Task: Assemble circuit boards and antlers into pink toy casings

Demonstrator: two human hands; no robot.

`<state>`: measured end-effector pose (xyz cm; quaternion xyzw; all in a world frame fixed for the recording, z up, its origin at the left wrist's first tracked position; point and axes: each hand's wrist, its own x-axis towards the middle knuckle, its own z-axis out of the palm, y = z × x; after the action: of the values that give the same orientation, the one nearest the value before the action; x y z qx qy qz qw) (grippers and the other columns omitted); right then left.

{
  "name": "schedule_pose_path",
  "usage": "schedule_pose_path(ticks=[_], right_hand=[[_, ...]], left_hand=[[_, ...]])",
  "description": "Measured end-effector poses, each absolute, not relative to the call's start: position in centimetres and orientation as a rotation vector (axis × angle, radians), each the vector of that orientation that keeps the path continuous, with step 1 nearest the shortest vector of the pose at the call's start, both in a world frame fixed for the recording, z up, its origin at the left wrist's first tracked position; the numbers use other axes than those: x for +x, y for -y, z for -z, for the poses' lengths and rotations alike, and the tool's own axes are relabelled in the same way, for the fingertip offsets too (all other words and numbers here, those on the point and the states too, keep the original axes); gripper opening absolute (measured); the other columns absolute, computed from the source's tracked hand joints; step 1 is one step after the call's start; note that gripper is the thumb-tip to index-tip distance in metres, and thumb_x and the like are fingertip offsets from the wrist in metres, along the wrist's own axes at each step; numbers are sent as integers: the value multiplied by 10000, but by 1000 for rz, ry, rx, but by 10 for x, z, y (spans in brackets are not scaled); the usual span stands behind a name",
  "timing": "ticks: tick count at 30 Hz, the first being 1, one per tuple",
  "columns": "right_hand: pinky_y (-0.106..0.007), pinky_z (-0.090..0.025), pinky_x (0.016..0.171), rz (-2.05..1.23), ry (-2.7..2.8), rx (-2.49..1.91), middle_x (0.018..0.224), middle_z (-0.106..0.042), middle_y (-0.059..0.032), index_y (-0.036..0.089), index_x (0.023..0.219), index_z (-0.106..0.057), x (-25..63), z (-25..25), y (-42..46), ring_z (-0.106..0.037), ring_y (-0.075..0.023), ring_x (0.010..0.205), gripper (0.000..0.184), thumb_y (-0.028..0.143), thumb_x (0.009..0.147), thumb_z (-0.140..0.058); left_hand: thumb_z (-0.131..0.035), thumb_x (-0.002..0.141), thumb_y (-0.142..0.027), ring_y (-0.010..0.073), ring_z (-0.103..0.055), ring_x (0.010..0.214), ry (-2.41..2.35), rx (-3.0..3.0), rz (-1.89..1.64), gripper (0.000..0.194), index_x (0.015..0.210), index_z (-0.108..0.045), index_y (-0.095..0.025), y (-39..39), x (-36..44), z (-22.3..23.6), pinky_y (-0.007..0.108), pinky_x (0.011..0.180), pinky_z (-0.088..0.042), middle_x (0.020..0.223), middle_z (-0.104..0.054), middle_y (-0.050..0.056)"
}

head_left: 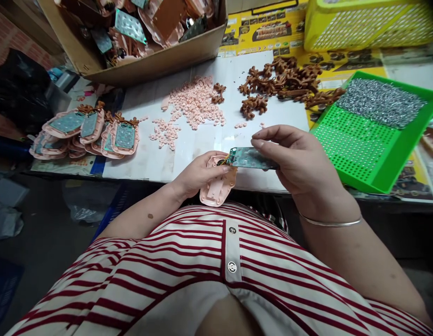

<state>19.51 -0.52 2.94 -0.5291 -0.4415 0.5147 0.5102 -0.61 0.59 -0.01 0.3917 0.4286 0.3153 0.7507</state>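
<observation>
- Head view: the left hand [198, 175] is gripping a pink plastic shell [218, 186] from beneath, just above the near edge of the white table [188, 154].
- The right hand [300, 161] is pinching a green circuit board [251, 157] by its right end and holding its left end at the shell's upper rim; the board is sitting tilted and, by my judgement, not yet seated.
- At the left, a stack of finished shells with boards [86, 133] is lying in an overlapping row, so a fair batch looks done.
- The cardboard box [142, 60] behind is holding many more shells and boards, so much appears left.
- Loose pink buttons [195, 105], brown antler pieces [286, 81] and a green tray of metal parts [377, 126] are waiting, well apart from the hands.
</observation>
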Motion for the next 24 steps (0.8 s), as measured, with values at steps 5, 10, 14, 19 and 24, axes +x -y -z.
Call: schedule_pose_path(ticks=[5,10,14,19,24], right_hand=[[-199,-534,530,-1391,1025,-1086,788,-683,-3,208,820,-717,203,-32,11,-605,-76,592,331,473,700,-874],[-259,-628,794,-1379,1131,-973,976,-741,-5,249,962,-760,208,-33,19,-714,-133,849,383,273,624,-937],[-308,-621,813,-1148,1329,-1026,935,-738,-34,230,952,-773,205,-33,20,-708,-158,860,203,274,766,-843],[-335,-617,781,-1006,1423,-1042,925,-735,-48,235,973,-772,202,-32,19,-703,-166,817,165,288,819,-798],[-331,-610,735,-896,1506,-993,945,-735,-54,241,978,-770,200,-31,21,-707,-174,839,145,283,839,-777]], left_hand=[[-810,715,-273,145,-647,749,-954,844,-629,359,999,-661,-112,-6,-7,-6,268,724,-491,866,-710,46],[-790,694,-221,155,-650,766,-981,815,-644,328,982,-675,-115,-8,-7,-10,277,743,-494,885,-716,53],[-799,664,-224,165,-646,765,-962,808,-631,355,981,-675,-122,-8,-7,-10,292,739,-496,879,-710,50],[-783,633,-176,169,-646,799,-951,843,-618,352,965,-688,-111,-8,-7,-13,289,761,-492,911,-715,58],[-781,619,-160,153,-636,798,-941,846,-619,364,967,-685,-111,-8,-7,-10,270,746,-474,912,-706,49]])
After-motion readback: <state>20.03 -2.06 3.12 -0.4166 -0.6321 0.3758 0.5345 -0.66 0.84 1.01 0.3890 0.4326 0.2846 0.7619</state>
